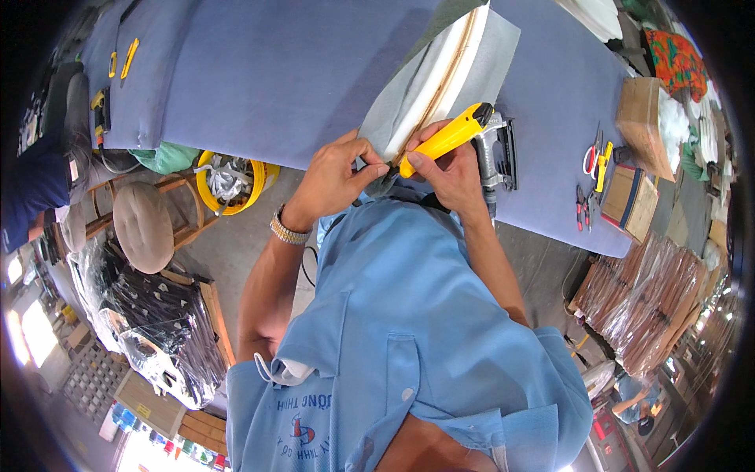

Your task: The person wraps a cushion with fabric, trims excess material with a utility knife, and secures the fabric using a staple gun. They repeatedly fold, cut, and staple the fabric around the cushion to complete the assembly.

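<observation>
A long, slightly curved padded piece with white foam and a brown strip along its middle lies on the table, its near end at my body. Grey fabric spreads out from under both its sides. At that near end my left hand pinches the fabric's dark edge between thumb and fingers. My right hand grips a yellow utility knife, its front end pointing down-left toward the pinched edge. The blade cannot be made out. Just right of this hand lies a metal staple gun.
A blue-covered table spans the front. Scissors, another yellow cutter and red-handled pliers lie at its right, near a cardboard box. A yellow bucket and a round cushioned seat stand left. Plastic-wrapped stacks flank me.
</observation>
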`<state>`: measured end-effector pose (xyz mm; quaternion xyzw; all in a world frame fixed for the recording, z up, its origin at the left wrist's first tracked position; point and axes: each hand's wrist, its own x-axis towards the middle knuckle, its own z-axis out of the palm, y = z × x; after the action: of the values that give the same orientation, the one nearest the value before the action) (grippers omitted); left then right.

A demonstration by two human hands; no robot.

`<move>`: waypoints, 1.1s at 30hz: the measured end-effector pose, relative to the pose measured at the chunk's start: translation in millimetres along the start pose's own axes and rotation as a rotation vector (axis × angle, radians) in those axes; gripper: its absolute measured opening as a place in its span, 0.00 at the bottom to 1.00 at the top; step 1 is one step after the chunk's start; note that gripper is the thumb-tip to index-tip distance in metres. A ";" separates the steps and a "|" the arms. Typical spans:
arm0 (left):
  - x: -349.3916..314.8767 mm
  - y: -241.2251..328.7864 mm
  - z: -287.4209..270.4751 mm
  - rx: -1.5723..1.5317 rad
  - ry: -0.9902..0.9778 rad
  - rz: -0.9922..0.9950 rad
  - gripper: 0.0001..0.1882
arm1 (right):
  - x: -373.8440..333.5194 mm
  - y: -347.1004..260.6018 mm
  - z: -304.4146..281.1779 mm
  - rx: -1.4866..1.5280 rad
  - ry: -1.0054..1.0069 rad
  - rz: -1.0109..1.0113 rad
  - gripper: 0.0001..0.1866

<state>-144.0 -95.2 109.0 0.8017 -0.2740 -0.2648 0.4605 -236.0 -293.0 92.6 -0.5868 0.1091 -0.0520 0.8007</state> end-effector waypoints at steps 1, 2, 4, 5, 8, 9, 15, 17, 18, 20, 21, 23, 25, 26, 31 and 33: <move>0.2 -0.6 0.4 0.006 0.001 0.015 0.10 | -0.1 0.7 -1.0 0.014 0.000 0.004 0.17; 0.5 -1.0 0.6 -0.004 0.002 0.022 0.10 | -0.2 1.3 -1.6 0.011 -0.004 -0.006 0.17; 0.7 -1.4 0.7 -0.024 0.004 0.035 0.11 | -0.3 2.5 -2.7 0.006 -0.011 -0.025 0.17; 0.3 -0.8 -0.2 -0.013 0.003 0.036 0.11 | -0.1 2.8 -3.2 0.014 -0.015 -0.023 0.17; -0.2 1.3 -2.3 0.022 -0.006 0.031 0.11 | 1.2 4.9 -5.0 0.036 -0.024 -0.030 0.17; 0.1 1.5 -2.5 0.032 -0.012 0.024 0.11 | 1.8 6.9 -5.6 0.040 -0.027 -0.041 0.17; 3.1 2.4 -4.1 0.031 -0.026 0.068 0.10 | 3.2 20.2 -10.7 0.096 -0.040 -0.080 0.18; 3.7 4.2 -5.4 0.041 -0.033 0.084 0.10 | 3.9 20.3 -12.4 0.139 -0.040 -0.088 0.18; 3.7 5.1 -6.2 0.051 -0.038 0.089 0.10 | 4.2 17.6 -13.5 0.154 -0.041 -0.084 0.17; 4.2 3.2 -6.4 0.038 -0.035 0.098 0.10 | 3.9 16.3 -14.0 0.153 -0.032 -0.075 0.17; 3.4 -1.8 -4.6 0.015 -0.028 0.100 0.10 | 3.7 16.7 -13.2 0.138 -0.022 -0.069 0.17; 3.8 -2.0 -4.3 -0.010 -0.023 0.092 0.10 | 3.6 17.0 -13.6 0.123 -0.013 -0.076 0.17; 3.2 3.9 -6.0 -0.010 -0.027 0.069 0.10 | 3.9 18.1 -15.0 0.124 -0.016 -0.102 0.17; 3.0 4.0 -5.8 -0.006 -0.027 0.069 0.10 | 4.0 19.1 -15.1 0.136 -0.009 -0.114 0.17; 0.3 -0.8 -4.4 -0.021 -0.051 0.054 0.10 | 6.9 21.3 -19.5 0.143 0.074 -0.189 0.16; -2.4 -1.8 -1.5 -0.096 -0.056 0.017 0.10 | 7.1 15.6 -24.5 0.162 0.074 -0.154 0.15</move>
<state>-144.4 -91.9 108.5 0.7686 -0.2805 -0.2959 0.4930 -235.6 -312.5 69.9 -0.5243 0.0884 -0.1436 0.8347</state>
